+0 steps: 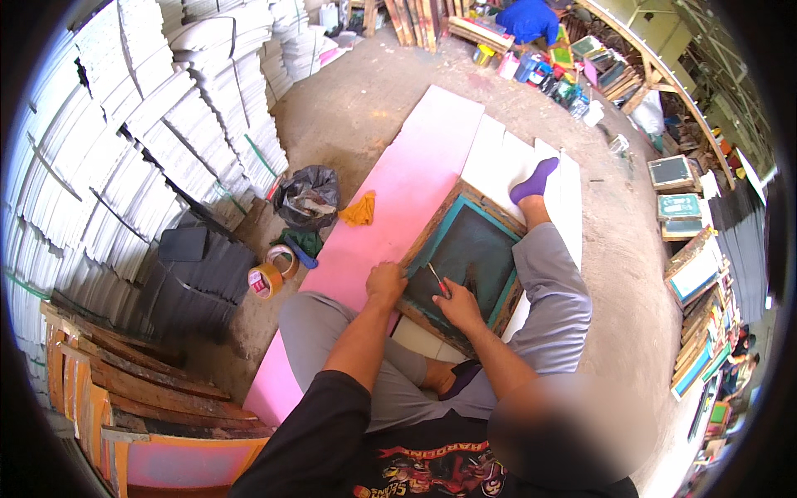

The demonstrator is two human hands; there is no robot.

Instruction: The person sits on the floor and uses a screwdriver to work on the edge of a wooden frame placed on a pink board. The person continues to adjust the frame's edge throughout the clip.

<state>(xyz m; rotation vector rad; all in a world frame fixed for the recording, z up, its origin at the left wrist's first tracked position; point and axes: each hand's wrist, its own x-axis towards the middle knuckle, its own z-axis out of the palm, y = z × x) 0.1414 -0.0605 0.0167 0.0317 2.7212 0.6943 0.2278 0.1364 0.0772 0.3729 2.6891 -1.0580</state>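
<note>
A wooden screen printing frame (432, 235) with a dark mesh and teal border lies tilted between my legs. My left hand (387, 285) is closed on its left wooden edge. In my right hand (459, 305) is a slim screwdriver-like tool (444, 287) with a red handle and a thin shaft. Its tip points up and left over the dark mesh; whether it touches the mesh I cannot tell. A darker smudge shows on the mesh just beyond my right hand. My legs in grey trousers lie on both sides of the frame.
I sit on pink (374, 183) and white sheets. To the left are a yellow cloth (358, 209), a black plastic bag (307, 197), tape rolls (266, 280) and tall stacks of white sheets (158, 100). More frames (697, 266) lean at right. A person in blue (529, 21) bends at the back.
</note>
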